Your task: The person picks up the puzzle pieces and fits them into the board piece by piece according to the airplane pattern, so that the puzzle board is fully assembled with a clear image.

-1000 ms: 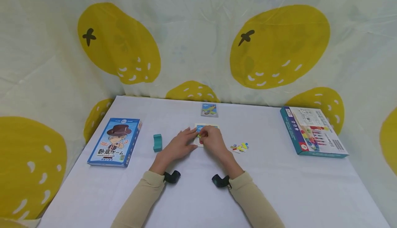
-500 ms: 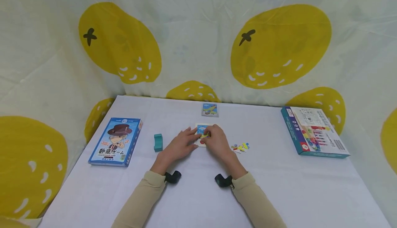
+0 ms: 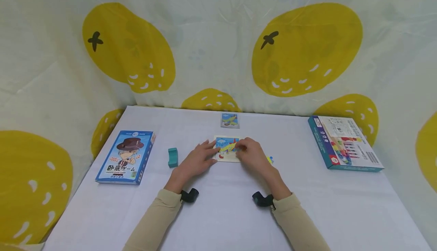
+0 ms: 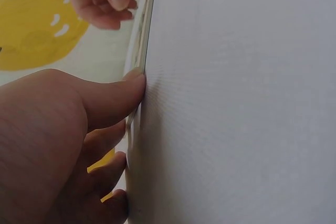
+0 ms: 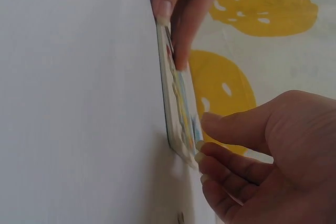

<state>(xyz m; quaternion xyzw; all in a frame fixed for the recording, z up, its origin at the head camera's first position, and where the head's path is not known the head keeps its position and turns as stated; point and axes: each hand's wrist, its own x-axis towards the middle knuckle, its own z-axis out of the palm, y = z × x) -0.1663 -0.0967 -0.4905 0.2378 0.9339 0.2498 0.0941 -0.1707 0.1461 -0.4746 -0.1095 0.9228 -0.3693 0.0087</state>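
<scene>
A small jigsaw board (image 3: 235,160) with a cream border lies mid-table, showing a yellow aeroplane (image 3: 226,148) on blue sky. My left hand (image 3: 198,160) rests at its left side, fingers extended. In the right wrist view, that hand's thumb touches the board's near edge and a finger lies over its face. Just off the board's right end is my right hand (image 3: 250,154), fingers bent, fingertips (image 5: 199,157) close to the corner. Nothing clearly held shows in it. Loose puzzle pieces (image 3: 270,159) peep out beyond the right hand, which mostly covers them.
A small aeroplane picture (image 3: 230,120) lies behind the board. A teal curved block (image 3: 173,157) stands left of the left hand. Farther left is a blue game box (image 3: 126,156); a teal-edged box (image 3: 345,142) lies at the right. A fruit-print curtain backs the table.
My right hand has slid rightwards from the middle of the board to its right end, uncovering the aeroplane and covering most of the loose pieces. My left hand stays put.
</scene>
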